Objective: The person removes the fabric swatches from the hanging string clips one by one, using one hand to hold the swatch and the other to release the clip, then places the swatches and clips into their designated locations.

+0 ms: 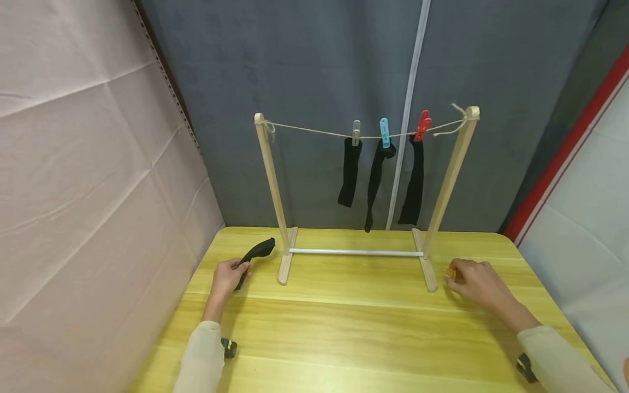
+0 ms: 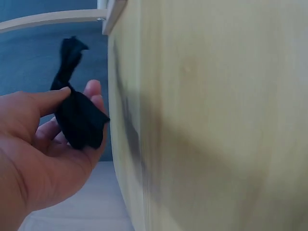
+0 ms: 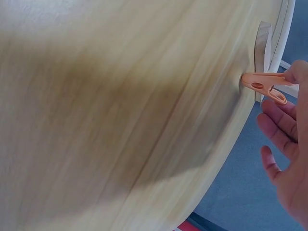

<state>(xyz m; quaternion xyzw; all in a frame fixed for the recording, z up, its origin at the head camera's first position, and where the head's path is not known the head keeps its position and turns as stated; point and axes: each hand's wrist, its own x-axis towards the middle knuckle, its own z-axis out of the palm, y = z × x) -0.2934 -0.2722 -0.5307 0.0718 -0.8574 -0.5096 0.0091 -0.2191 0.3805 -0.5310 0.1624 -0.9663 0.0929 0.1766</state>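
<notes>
My left hand (image 1: 229,277) pinches a limp black sock-like cloth (image 1: 261,249) above the left side of the table. In the left wrist view, thumb and fingers hold this cloth (image 2: 81,120) near its middle, both ends hanging loose. At the right, my right hand (image 1: 480,281) pinches an orange clothespin (image 3: 261,83) between thumb and finger, its tip right at the tabletop. The other fingers of that hand are loosely bent. Between the hands stands a small wooden drying rack (image 1: 275,180) with a string line (image 1: 314,130).
Three similar black cloths hang from the line under a clear clothespin (image 1: 356,132), a blue clothespin (image 1: 385,132) and a red clothespin (image 1: 422,126). A white rod (image 1: 354,252) joins the rack's feet. Behind the wooden table (image 1: 344,327) hangs a grey curtain (image 1: 304,65).
</notes>
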